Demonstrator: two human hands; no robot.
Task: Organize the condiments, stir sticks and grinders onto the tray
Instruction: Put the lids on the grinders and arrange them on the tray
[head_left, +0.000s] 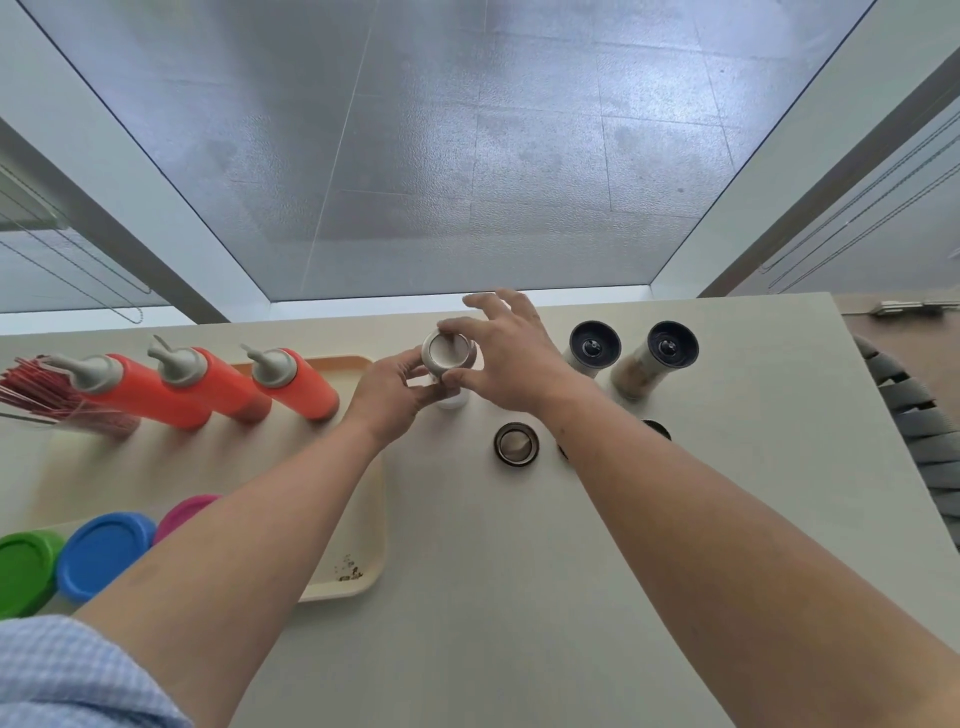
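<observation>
Head view, both hands at table centre. Small shaker (448, 353), metal rim and pale top, is held by both hands just off the far right corner of the tray (363, 530), over the bare table (727, 467). Left hand (395, 387) grips it from 8 o'clock, fingers curled round its side. Right hand (511, 358) comes from 4 o'clock: thumb and forefinger pinch the rim, the other fingers spread loose. A white patch under the hands may be the shaker's base; I cannot tell whether it rests on the table or is lifted. On the tray, at 9 o'clock from the shaker, three orange squeeze bottles (223, 389) stand in a row (grey nozzle caps), and beyond them at the frame's left edge is a bundle of red stir sticks (36, 384). At 7 to 8 o'clock, near the frame's lower left, sit three round lids: pink lid (187, 512), blue lid (104, 553), green lid (23, 569). Off the tray, at 3 o'clock, two dark-topped grinders stand side by side: near grinder (592, 348), far grinder (654, 364). At 5 o'clock a metal-rimmed jar (516, 443) stands alone on the table. A dark round item (657, 428) shows just past the right forearm, mostly hidden. A blue checked sleeve (67, 675) fills the lower left corner.
</observation>
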